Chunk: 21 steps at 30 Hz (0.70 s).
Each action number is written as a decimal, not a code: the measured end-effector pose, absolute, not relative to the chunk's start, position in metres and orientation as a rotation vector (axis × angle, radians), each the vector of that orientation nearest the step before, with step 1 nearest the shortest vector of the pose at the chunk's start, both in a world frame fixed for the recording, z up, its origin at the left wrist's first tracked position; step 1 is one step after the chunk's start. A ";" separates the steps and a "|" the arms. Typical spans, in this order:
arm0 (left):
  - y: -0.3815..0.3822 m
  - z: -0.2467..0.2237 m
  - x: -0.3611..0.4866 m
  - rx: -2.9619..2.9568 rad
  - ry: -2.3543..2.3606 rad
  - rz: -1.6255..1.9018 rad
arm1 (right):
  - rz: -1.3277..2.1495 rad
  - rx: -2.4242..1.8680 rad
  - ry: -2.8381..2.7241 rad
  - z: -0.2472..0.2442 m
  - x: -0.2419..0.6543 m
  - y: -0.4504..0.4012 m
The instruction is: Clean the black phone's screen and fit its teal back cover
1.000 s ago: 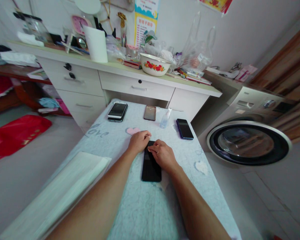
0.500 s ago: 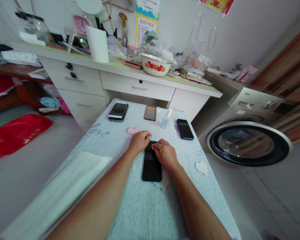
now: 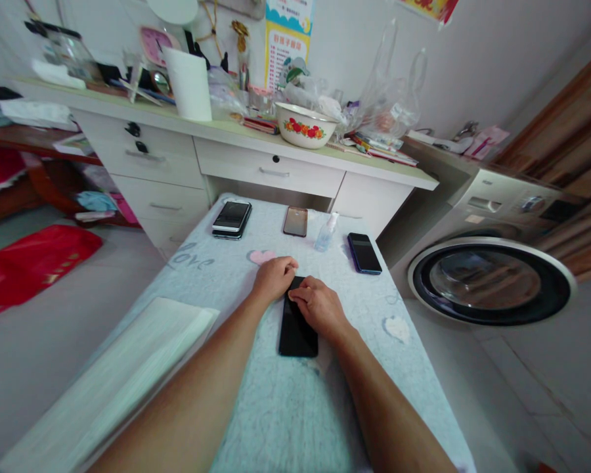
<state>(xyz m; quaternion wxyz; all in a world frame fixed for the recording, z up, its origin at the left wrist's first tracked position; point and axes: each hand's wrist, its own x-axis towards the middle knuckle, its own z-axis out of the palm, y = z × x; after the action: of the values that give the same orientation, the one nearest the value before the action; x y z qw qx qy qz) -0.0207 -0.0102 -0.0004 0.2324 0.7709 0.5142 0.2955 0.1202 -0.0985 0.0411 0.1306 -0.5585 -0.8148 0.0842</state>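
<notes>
Glossy black rectangular phone [image 3: 298, 334] on pale-blue patterned cloth [image 3: 270, 401], long axis twelve-to-six, mostly six o'clock of hands. Left hand [image 3: 276, 277] curled, eleven; right hand [image 3: 321, 305] nearer, overlapping screen, fingertips bunched. Contents of either: can't tell.

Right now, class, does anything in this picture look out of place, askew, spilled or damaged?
Perhaps one thing: what looks like a red bag lies flat on the floor, as if dropped. I see no spill or damage around the black phone.
</notes>
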 end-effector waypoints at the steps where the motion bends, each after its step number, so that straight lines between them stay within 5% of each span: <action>1: -0.010 -0.001 -0.021 2.120 1.409 0.818 | 0.238 -1.642 -2.356 0.041 0.121 -0.098; 21: -0.009 -0.002 -0.021 2.133 1.407 0.827 | 0.086 -1.895 -2.080 0.032 0.136 -0.085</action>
<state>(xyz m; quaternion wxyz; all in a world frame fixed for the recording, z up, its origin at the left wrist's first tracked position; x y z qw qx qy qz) -0.0214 -0.0094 -0.0017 0.2260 0.7736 0.5104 0.3000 0.1355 -0.0853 0.0323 0.1626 -0.6642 -0.7290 0.0300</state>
